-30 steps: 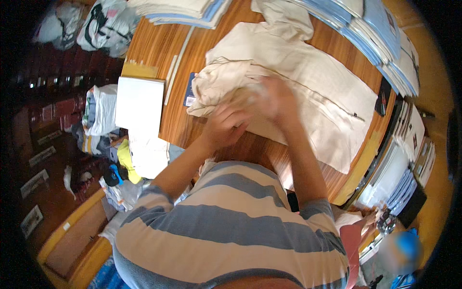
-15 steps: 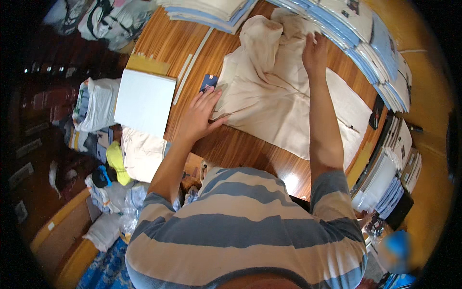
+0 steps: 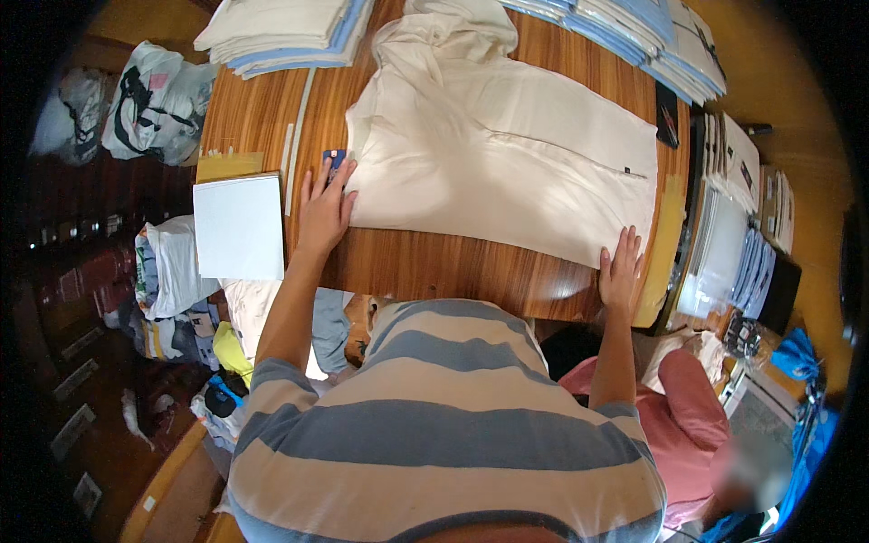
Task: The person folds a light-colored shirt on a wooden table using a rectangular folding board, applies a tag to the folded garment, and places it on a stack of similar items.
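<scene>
A cream cloth garment (image 3: 516, 181) lies spread over the wooden table, its far part bunched in loose folds. A long seam with a small dark mark runs across its right half. My left hand (image 3: 324, 213) is open at the garment's left edge, fingers stretched out, with a small dark blue tag (image 3: 334, 159) by the fingertips. At the near right corner, my right hand (image 3: 621, 271) lies open, its fingers flat and touching the cloth's edge. I cannot tell exactly what kind of garment it is.
White board-like sheets (image 3: 239, 226) sit at the table's left edge. Folded cream and blue clothes (image 3: 290, 32) are stacked at the far left, and packed shirts (image 3: 625, 32) line the far right. A dark flat object (image 3: 666, 116) lies near the right edge. A person in pink (image 3: 670, 425) is at lower right.
My right hand has come from the garment's far bunched part to its near right corner. The right half now lies flatter and wider. My left hand stays at the left edge.
</scene>
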Demonstrator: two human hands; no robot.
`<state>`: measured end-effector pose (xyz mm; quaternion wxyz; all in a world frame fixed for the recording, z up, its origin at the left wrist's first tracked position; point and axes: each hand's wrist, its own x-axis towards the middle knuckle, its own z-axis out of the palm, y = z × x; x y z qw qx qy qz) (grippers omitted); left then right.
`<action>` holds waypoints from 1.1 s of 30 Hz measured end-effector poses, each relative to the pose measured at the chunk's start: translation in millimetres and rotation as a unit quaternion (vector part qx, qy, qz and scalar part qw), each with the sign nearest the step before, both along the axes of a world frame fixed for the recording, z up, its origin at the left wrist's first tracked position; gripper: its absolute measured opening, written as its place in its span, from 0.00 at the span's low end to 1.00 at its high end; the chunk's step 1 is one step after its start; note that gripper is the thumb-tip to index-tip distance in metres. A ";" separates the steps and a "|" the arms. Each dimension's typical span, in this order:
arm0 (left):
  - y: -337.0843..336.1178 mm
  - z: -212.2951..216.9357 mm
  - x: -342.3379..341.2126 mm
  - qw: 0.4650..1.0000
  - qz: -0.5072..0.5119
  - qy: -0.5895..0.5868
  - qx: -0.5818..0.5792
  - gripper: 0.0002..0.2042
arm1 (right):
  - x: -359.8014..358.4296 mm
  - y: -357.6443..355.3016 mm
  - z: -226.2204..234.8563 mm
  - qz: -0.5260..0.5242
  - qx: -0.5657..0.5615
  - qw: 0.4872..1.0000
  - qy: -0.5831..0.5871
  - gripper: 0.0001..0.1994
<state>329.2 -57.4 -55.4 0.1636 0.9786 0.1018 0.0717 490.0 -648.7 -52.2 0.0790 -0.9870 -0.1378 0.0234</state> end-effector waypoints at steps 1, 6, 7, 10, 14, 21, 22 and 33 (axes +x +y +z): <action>-1.5 5.7 -5.3 1.000 -0.002 0.017 0.018 0.28 | -13.1 -4.2 -0.4 -0.005 0.006 1.000 0.000 0.32; 5.3 1.8 -68.8 0.999 -0.020 0.038 0.027 0.26 | -94.5 -26.2 -4.6 -0.012 -0.020 1.000 -0.006 0.29; 3.1 7.2 -78.1 0.998 -0.018 0.045 0.029 0.27 | -100.9 -23.0 4.4 0.001 0.019 0.999 -0.047 0.24; -4.3 27.7 -82.1 0.998 -0.034 0.046 0.005 0.28 | -85.9 -17.7 27.4 0.008 0.036 0.996 -0.075 0.19; -3.1 27.7 -64.5 0.998 -0.047 0.043 -0.030 0.29 | -12.9 28.7 60.1 0.092 0.081 0.986 -0.116 0.15; 8.4 16.6 -59.1 0.996 -0.060 0.037 -0.052 0.30 | 70.8 154.5 70.8 0.172 0.232 0.957 -0.033 0.11; 9.9 14.7 -60.4 0.996 -0.059 0.043 -0.051 0.30 | 74.9 187.9 72.1 0.165 0.281 0.945 0.004 0.11; 11.8 -0.6 -77.2 0.998 0.006 0.001 -0.062 0.24 | 243.9 518.2 7.1 0.412 0.011 0.899 0.145 0.22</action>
